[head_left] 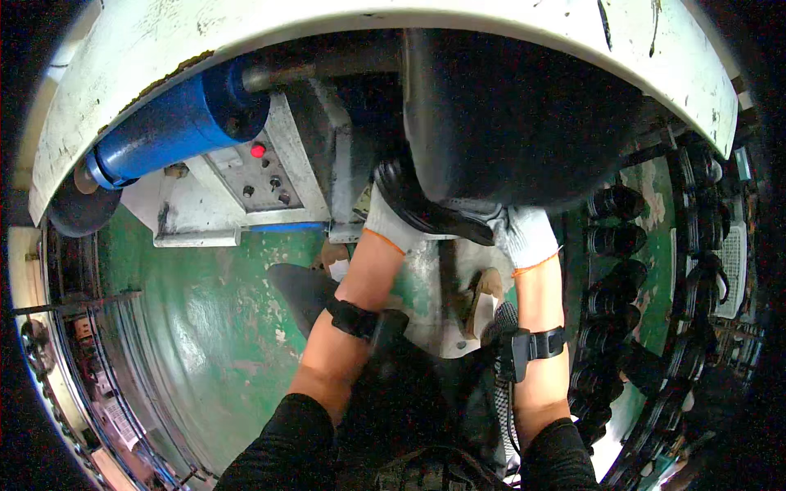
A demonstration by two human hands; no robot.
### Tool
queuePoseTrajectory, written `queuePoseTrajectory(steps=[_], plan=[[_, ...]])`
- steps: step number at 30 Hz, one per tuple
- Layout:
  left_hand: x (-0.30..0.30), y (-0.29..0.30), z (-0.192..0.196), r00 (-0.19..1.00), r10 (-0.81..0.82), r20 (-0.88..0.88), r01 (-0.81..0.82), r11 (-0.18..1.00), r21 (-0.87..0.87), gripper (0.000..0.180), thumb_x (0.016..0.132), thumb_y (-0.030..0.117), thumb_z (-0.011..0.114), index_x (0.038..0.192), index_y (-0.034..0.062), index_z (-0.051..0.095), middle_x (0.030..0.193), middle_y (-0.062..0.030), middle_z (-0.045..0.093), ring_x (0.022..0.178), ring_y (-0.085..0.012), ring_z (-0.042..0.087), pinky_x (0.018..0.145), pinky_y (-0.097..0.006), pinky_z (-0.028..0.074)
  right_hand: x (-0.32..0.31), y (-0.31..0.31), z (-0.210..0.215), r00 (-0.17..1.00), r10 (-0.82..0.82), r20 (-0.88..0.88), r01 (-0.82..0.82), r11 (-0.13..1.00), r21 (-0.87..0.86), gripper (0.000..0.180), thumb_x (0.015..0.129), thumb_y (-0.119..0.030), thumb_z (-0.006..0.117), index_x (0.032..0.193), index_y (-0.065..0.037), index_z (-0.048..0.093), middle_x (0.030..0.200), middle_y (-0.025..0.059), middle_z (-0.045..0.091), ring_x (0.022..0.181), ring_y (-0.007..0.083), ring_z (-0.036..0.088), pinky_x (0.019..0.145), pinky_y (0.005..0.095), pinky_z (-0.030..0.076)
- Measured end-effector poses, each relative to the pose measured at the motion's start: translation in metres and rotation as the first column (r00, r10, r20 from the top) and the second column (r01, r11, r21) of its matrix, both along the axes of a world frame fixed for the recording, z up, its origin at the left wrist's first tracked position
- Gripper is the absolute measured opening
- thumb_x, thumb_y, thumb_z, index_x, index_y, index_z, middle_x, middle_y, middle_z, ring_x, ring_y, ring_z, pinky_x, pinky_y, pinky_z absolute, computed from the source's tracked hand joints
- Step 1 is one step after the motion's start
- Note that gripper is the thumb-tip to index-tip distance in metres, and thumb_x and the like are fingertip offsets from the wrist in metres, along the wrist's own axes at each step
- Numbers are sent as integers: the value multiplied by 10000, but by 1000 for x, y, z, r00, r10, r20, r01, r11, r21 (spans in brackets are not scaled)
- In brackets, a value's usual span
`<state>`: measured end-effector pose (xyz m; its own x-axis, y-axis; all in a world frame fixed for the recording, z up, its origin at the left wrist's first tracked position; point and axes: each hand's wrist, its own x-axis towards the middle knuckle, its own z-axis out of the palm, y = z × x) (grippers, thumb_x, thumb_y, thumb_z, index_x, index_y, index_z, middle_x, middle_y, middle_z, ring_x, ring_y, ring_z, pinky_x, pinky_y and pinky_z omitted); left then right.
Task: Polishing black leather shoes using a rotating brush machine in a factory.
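Both my hands wear white knit gloves with orange cuffs. Between them is a black shoe (430,211), its surface up against, or just beneath, a large dark roller-like buffing wheel (524,123). My left hand (386,222) grips the shoe's left end, with the fingers partly hidden behind it. At the other end, my right hand (530,237) is closed on the shoe, its fingertips hidden under the wheel. The wheel sits on a metal shaft (323,72) below a white curved machine hood (327,15).
To the left, a blue cylinder (176,127) shares the shaft, above a grey control panel (266,176) with a red button (258,150). Racks of black shoes (618,240) stand on the right. Shelving (106,368) lines the left side of the green floor (205,327).
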<state>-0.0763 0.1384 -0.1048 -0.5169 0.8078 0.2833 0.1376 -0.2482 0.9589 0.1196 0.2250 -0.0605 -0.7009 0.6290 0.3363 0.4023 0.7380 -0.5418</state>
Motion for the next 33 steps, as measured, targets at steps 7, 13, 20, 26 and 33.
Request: queuePoseTrajectory(steps=[7, 13, 20, 26, 33], plan=[[-35, -14, 14, 963, 53, -263, -101, 980, -174, 394, 991, 273, 299, 1305, 81, 436, 1297, -102, 501, 1159, -278, 471, 1029, -406, 374, -49, -28, 9, 996, -84, 14, 82, 991, 105, 454, 861, -261, 511, 1250, -28, 510, 1288, 222, 496, 1199, 415, 438, 1052, 464, 321], [-43, -23, 33, 984, 161, -72, -163, 986, -27, 403, 920, 283, 419, 1246, 61, 504, 1248, -110, 533, 1147, -283, 464, 1036, -366, 319, -69, -51, 33, 968, -159, 194, 56, 893, 447, 488, 818, -263, 541, 1251, -39, 521, 1303, 209, 490, 1202, 429, 431, 1056, 473, 312], [-38, -28, 68, 359, -375, 855, -101, 895, 435, 516, 947, 470, 380, 1318, 121, 466, 1307, -64, 506, 1176, -272, 477, 1026, -415, 364, -91, -71, 67, 979, -179, 101, 161, 974, 162, 466, 776, -238, 535, 1224, -117, 573, 1285, 191, 509, 1164, 415, 467, 1029, 504, 324], [-16, -7, 74, 341, -258, 904, -130, 939, 318, 594, 912, 572, 391, 1277, 115, 495, 1250, -73, 542, 1145, -258, 496, 1012, -385, 374, -74, -54, 68, 852, -222, 474, 71, 947, 315, 383, 762, -238, 540, 1122, -159, 642, 1197, 140, 581, 1084, 360, 543, 943, 478, 424], [36, -4, 41, -193, -672, 715, 33, 724, 689, 616, 894, 579, 414, 1274, 103, 505, 1266, -100, 544, 1094, -298, 542, 955, -419, 438, -35, -33, 85, 896, -350, 273, 92, 748, 657, 331, 763, -247, 538, 1060, -194, 674, 1142, 74, 619, 1030, 316, 583, 901, 474, 458]])
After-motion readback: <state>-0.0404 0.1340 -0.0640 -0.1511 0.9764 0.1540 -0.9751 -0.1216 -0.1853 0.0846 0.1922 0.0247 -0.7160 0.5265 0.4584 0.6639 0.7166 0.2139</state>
